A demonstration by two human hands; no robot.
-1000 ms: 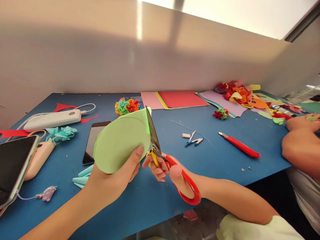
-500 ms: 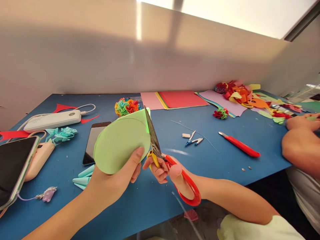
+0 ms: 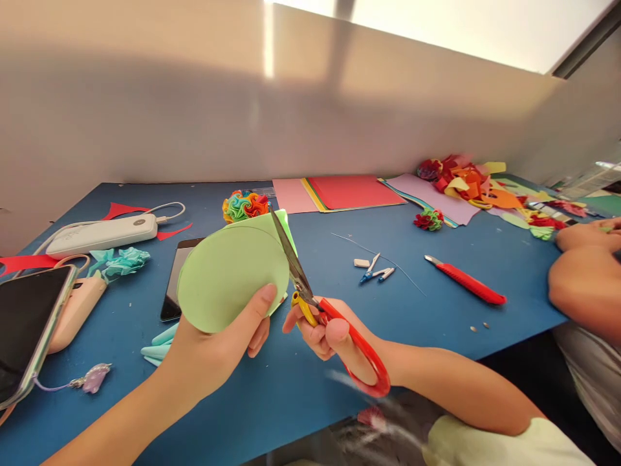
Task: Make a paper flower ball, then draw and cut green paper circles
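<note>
My left hand [image 3: 237, 327] grips light green paper [image 3: 228, 272], its thumb on top and the other fingers underneath. The paper has a rounded outline on the left, and a brighter green corner sticks out behind it. In my right hand [image 3: 334, 330] is a pair of scissors [image 3: 356, 346] with one red handle and one yellow handle. Their blades [image 3: 291, 255] lie along the paper's right edge, pointing up and away; they look nearly closed. A black phone [image 3: 174, 285] lies on the table, partly behind the paper.
A red craft knife [image 3: 466, 281] lies right, by a compass [image 3: 371, 272] and an eraser [image 3: 361, 263]. Coloured sheets [image 3: 356, 193] and a paper flower ball [image 3: 245, 206] sit at the back. Left are a white power bank [image 3: 104, 234] and another phone [image 3: 36, 330]. Another person's arm [image 3: 585, 278] rests far right.
The paper and my left hand have shifted slightly left. The scissor blades have come closer together, and more of the bright green sheet shows to their right.
</note>
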